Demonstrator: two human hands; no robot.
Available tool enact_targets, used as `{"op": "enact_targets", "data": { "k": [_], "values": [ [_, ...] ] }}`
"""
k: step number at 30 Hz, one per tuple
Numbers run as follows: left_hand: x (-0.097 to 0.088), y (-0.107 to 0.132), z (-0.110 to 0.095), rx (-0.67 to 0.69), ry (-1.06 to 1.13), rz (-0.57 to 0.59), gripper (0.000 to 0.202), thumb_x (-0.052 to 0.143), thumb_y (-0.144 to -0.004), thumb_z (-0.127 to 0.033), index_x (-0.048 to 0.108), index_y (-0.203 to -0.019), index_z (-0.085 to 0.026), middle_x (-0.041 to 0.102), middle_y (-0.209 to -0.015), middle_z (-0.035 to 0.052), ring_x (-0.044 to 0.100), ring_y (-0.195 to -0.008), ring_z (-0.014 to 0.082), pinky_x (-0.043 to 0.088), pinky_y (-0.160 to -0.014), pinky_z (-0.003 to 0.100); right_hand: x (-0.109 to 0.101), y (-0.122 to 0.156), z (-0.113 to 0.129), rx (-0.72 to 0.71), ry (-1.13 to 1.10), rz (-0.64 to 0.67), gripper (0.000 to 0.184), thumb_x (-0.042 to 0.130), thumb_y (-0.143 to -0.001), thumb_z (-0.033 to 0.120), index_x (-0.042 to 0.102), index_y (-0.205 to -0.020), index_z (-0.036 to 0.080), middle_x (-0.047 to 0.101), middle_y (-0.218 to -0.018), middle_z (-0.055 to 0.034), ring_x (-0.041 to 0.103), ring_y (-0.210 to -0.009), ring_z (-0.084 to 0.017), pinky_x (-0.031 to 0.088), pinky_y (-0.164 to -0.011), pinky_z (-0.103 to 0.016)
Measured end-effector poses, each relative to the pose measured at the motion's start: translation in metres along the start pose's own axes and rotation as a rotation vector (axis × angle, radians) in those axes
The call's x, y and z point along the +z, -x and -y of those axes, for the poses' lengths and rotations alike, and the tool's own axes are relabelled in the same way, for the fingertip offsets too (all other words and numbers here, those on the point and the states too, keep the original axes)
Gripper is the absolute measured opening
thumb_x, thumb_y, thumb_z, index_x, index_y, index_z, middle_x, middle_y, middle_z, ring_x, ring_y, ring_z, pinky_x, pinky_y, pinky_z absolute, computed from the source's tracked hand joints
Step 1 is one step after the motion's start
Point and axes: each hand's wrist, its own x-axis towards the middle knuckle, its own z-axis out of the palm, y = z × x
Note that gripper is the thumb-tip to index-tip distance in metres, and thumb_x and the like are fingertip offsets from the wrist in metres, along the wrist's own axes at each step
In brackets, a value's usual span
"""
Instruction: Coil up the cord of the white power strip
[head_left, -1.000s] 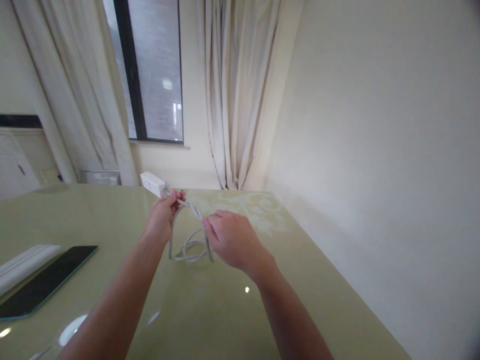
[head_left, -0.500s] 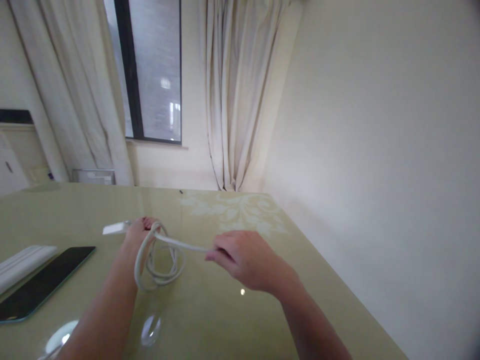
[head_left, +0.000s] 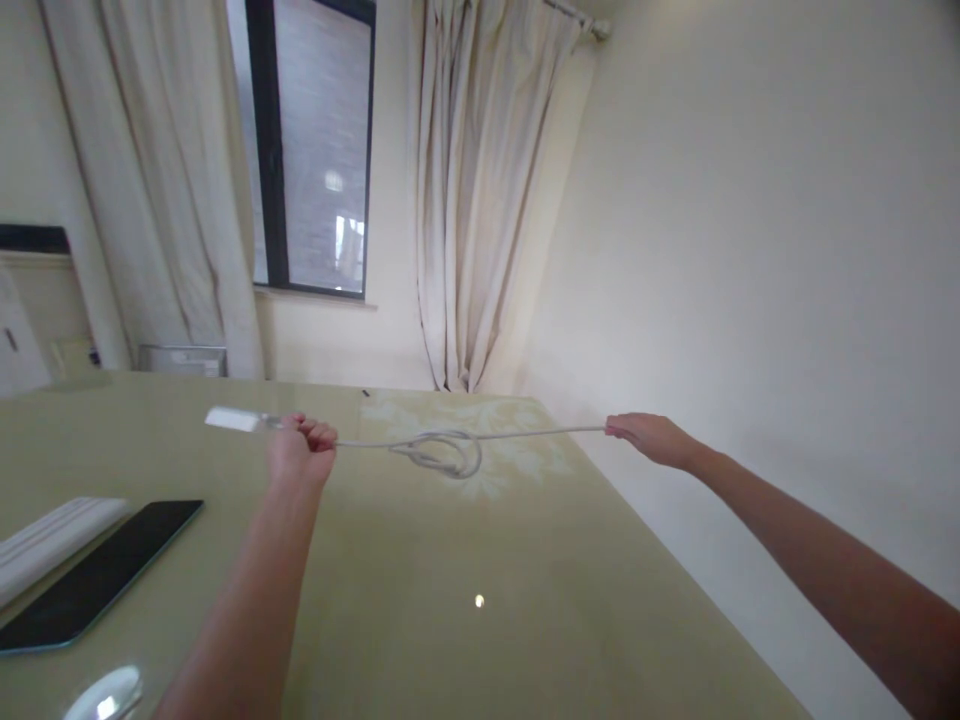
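A white cable [head_left: 461, 455] is stretched above the table between my two hands, with a loose looped knot near its middle. My left hand [head_left: 304, 447] is closed around the cable's left part. A white, flat, block-like piece [head_left: 232, 419] sticks out to the left of that hand, joined to the cable. Far to the right, my right hand [head_left: 643, 437] pinches the cable's other part with fingers pressed together. The cable's end in that hand is hidden.
On the left of the glossy greenish table [head_left: 420, 640] lie a black flat phone-like slab [head_left: 105, 570] and a long white ridged object [head_left: 60, 540]. A round white shiny thing [head_left: 105, 697] sits at the lower left. Curtains [head_left: 480, 200] and a wall border the far side.
My right hand has moved far to the right, pulling the cable taut. The hanging coils have drawn into a smaller looped knot between the hands. My left hand has shifted slightly.
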Motion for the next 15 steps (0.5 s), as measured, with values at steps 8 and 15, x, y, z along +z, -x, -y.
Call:
{"op": "enact_targets", "data": {
  "k": [8,15],
  "values": [
    [0.031,0.036,0.022,0.24,-0.316,0.11,0.03,0.062,-0.096,-0.047,0.064,-0.083,-0.02,0.037,-0.054,-0.0086,0.03,-0.041,0.0074,0.023,-0.04,0.022,0.031,-0.041,0.04,0.205,-0.529,-0.271,0.031,0.081,-0.074,0.032,0.06,-0.052,0.024,0.05,-0.049,0.0001,0.044,-0.049,-0.015,0.036,-0.058,-0.035],
    [0.055,0.066,0.009,0.257,-0.42,0.333,0.028,0.066,-0.09,-0.045,0.07,-0.093,-0.018,0.031,-0.06,-0.0089,0.025,-0.045,0.0076,0.022,-0.041,0.022,0.073,-0.073,0.181,0.166,-1.174,-0.33,0.032,0.063,-0.086,0.05,0.067,-0.091,0.018,0.06,-0.071,0.0008,0.053,-0.059,-0.012,0.041,-0.057,-0.028]
  ]
}}
